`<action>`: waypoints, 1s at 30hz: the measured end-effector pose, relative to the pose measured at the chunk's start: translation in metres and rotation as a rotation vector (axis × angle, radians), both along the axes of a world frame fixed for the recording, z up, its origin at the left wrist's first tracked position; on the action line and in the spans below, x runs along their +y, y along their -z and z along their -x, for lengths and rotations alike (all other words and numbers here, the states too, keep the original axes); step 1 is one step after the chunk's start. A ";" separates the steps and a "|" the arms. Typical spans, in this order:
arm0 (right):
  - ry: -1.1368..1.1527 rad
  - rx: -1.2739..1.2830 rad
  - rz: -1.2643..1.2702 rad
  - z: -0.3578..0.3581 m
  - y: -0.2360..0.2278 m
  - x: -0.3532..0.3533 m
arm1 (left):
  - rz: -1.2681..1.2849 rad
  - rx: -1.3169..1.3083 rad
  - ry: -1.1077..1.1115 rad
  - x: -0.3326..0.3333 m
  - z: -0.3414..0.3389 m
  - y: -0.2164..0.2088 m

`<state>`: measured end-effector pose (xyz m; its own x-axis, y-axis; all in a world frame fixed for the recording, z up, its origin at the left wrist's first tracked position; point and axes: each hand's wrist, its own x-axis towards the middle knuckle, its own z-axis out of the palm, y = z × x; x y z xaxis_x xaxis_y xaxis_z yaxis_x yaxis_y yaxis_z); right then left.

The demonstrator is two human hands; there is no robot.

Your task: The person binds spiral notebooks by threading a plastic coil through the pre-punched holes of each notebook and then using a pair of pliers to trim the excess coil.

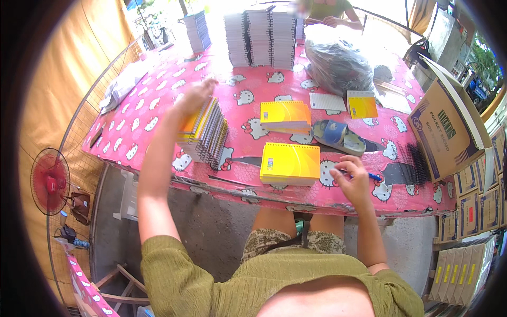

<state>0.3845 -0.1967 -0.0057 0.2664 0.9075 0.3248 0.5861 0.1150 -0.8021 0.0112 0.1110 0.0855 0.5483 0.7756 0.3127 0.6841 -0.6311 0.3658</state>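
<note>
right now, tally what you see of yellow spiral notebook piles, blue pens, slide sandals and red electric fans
Yellow spiral notebook piles: 3
Blue pen: 1
Slide sandal: 1
Red electric fan: 1
Total: 6

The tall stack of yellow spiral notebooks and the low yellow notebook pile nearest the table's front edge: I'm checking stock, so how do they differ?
The tall stack of yellow spiral notebooks rises well above the low yellow notebook pile. Coils show down the tall stack's right side; the low pile mainly shows its top cover. The left hand is over the tall stack, while none covers the low pile. Both rest on the pink patterned tablecloth.
</note>
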 end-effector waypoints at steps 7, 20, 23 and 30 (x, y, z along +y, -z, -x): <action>0.036 0.204 0.047 0.012 0.017 0.036 | 0.053 0.098 -0.024 -0.013 -0.026 0.007; -0.031 0.369 -0.115 0.014 -0.021 0.032 | -0.134 -0.565 0.037 -0.152 -0.102 -0.052; -0.088 0.247 -0.255 0.047 -0.008 0.046 | -0.345 -0.251 0.265 -0.216 -0.142 -0.030; -0.051 -0.128 -0.246 -0.033 -0.018 0.034 | -0.210 -0.361 0.266 -0.211 -0.177 0.036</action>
<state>0.4178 -0.1628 0.0124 0.1652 0.8082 0.5653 0.6695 0.3290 -0.6660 0.1883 -0.1001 0.0496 0.5467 0.5232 0.6537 0.3425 -0.8522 0.3956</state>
